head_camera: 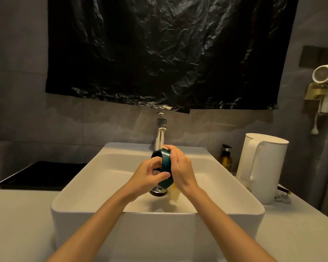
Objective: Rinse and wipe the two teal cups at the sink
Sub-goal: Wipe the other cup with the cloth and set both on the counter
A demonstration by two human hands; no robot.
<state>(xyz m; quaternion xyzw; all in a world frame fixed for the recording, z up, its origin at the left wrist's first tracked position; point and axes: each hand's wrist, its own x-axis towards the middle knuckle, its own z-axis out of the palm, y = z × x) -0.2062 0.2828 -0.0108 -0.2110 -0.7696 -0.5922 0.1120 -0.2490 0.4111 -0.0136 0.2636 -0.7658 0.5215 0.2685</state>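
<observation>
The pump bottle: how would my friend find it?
Start at the white sink. Right of it stands a tall white kettle, and the pump bottle sits between them. It is the small amber one with a black pump.

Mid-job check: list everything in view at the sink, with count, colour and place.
sink: one, white, centre of counter
teal cup: one, teal, held on its side over the sink
cloth: one, pale yellowish, blurred, just below the cup
faucet: one, chrome, behind the sink
plastic sheet: one, black, wall above
kettle: one, white, right of sink
pump bottle: one, amber, between sink and kettle
tray: one, black, counter left
hair dryer: one, white, wall holder far right
left hand: fingers grip the cup's rim
right hand: wraps the cup's outside
</observation>
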